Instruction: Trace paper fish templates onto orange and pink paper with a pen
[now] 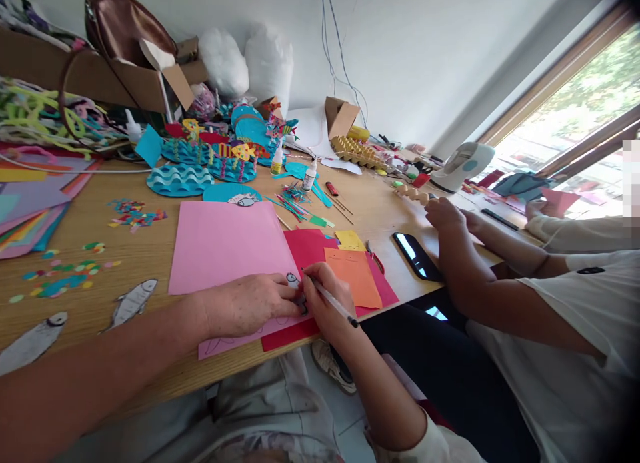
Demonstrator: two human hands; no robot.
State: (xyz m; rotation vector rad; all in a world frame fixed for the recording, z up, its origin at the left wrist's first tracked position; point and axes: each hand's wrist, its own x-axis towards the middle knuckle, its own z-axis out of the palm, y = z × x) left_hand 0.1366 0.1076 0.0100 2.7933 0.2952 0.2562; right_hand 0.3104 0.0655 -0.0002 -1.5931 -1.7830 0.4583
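Note:
My right hand [330, 296] is closed around a pen [337, 304] with a clear barrel and a black end; its tip is by the upper right edge of the pink paper [227, 246]. Stretched out and lying flat, my left hand [257, 304] presses on that paper close to my right hand. A small fish cutout [291, 277] shows partly beside its fingertips, the rest covered. Drawn outlines show on the pink paper near the table's front edge. Red paper [306, 246] lies underneath, with an orange sheet [353, 276] on it.
Fish cutouts [134, 303] and paper dots [75, 276] lie on the left. Behind are blue crafts [180, 180], glue bottles [310, 174] and thin sticks [343, 208]. On the right, a phone [417, 255] lies near another person's hands [445, 216], which hold a beige bumpy strip.

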